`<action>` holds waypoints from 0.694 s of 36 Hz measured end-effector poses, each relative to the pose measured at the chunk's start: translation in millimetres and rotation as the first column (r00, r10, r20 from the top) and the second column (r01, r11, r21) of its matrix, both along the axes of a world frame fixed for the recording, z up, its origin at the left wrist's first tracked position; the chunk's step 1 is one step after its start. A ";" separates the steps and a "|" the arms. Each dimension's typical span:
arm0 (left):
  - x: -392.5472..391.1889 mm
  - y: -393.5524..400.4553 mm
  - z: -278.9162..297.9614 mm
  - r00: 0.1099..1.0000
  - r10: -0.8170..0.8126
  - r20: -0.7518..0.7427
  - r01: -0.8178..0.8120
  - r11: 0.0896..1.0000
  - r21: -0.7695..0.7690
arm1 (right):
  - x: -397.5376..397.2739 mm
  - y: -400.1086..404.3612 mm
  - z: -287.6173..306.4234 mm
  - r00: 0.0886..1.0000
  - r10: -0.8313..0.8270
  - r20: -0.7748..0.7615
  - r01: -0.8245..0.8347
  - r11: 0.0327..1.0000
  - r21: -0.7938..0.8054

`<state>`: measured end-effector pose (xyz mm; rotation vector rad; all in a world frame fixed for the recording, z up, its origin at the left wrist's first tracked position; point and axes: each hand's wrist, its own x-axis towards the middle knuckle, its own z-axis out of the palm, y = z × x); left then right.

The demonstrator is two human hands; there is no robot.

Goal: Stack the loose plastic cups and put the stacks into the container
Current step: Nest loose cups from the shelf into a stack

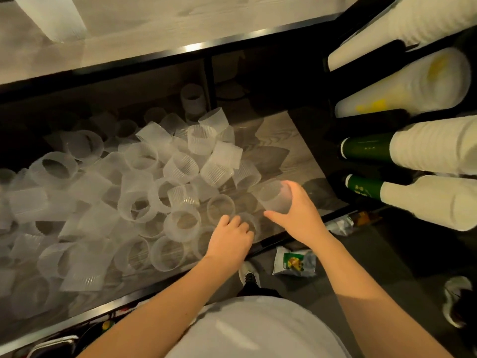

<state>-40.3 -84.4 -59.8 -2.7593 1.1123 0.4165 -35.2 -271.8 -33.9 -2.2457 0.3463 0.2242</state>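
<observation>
A big heap of loose clear ribbed plastic cups [144, 182] covers a low wooden shelf [281, 140], lying at all angles. My right hand [299, 215] grips one clear cup [273, 196] from its side, thumb and fingers curled round it, just above the shelf at the heap's right edge. My left hand [231, 240] reaches down with curled fingers onto another clear cup [247, 222] near the shelf's front edge and grips its rim. No container for the stacks shows clearly.
Long stacks of white paper cups [413, 86] and green-sleeved stacks [366, 148] lie in a black rack at the right. A crumpled snack bag [294, 262] and shoes [249, 273] are on the dark floor. A pale counter [154, 29] runs above the shelf.
</observation>
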 end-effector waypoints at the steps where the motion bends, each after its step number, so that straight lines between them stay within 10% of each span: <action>1: 0.9 -0.7 2.2 1.000 -0.001 -0.008 0.001 1.000 -0.005 | -0.8 -3.6 0.0 1.000 -0.009 -0.015 0.009 1.000 0.011; 9: 1.7 2.8 14.6 0.983 0.176 0.046 -0.140 0.892 -0.429 | 1.9 -33.0 17.1 0.984 -0.100 -0.150 0.119 0.985 0.126; 16: 20.7 17.8 48.0 0.951 0.182 -0.250 -0.281 0.844 -0.457 | 20.3 -36.2 46.6 0.981 0.125 -0.151 -0.075 0.952 0.298; 25: 40.2 31.9 53.1 0.749 0.137 -0.649 -0.645 0.378 -0.664 | 41.3 -14.5 62.2 0.866 0.442 -0.234 -0.345 0.867 0.359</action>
